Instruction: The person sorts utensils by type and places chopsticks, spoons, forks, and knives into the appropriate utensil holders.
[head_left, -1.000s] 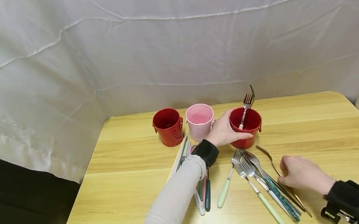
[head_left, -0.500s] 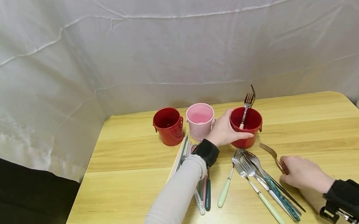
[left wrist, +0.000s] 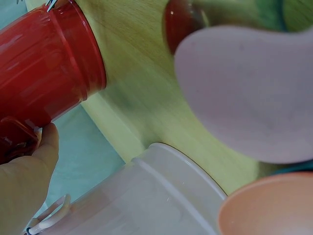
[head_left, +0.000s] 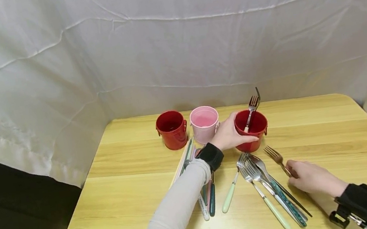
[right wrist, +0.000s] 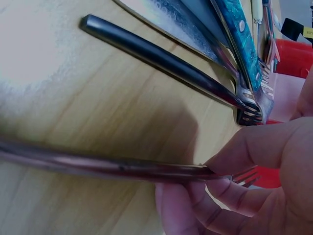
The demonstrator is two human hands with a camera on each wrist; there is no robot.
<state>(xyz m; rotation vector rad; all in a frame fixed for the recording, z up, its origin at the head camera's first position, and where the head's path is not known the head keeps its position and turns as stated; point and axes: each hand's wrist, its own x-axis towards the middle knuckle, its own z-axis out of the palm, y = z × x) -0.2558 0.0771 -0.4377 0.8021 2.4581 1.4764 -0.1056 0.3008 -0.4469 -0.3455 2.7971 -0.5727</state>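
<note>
My left hand (head_left: 227, 135) holds a small red bucket (head_left: 248, 146) by its side at the back of the table, thumb across the front. Two forks (head_left: 252, 103) stand in that bucket, tines up. To the right, my right hand (head_left: 314, 179) pinches a bronze fork (head_left: 273, 154) between thumb and fingers, tines pointing toward the buckets. Its long handle (right wrist: 98, 164) stretches left in the right wrist view. Beside it lies a fanned pile of several forks (head_left: 254, 173), including a black-handled one (right wrist: 166, 61) and one with a teal patterned handle (right wrist: 239, 36).
A pink bucket (head_left: 203, 130) and a second red bucket (head_left: 174, 136) stand left of the held one. Chopsticks (head_left: 182, 161) and other utensils lie partly hidden under my left forearm. A pale curtain (head_left: 175, 53) hangs behind the wooden table (head_left: 111, 203).
My right hand has taken hold of the bronze fork and turned it, so its tines now show face up and its handle has left the table pile's side. The left hand stays on the bucket.
</note>
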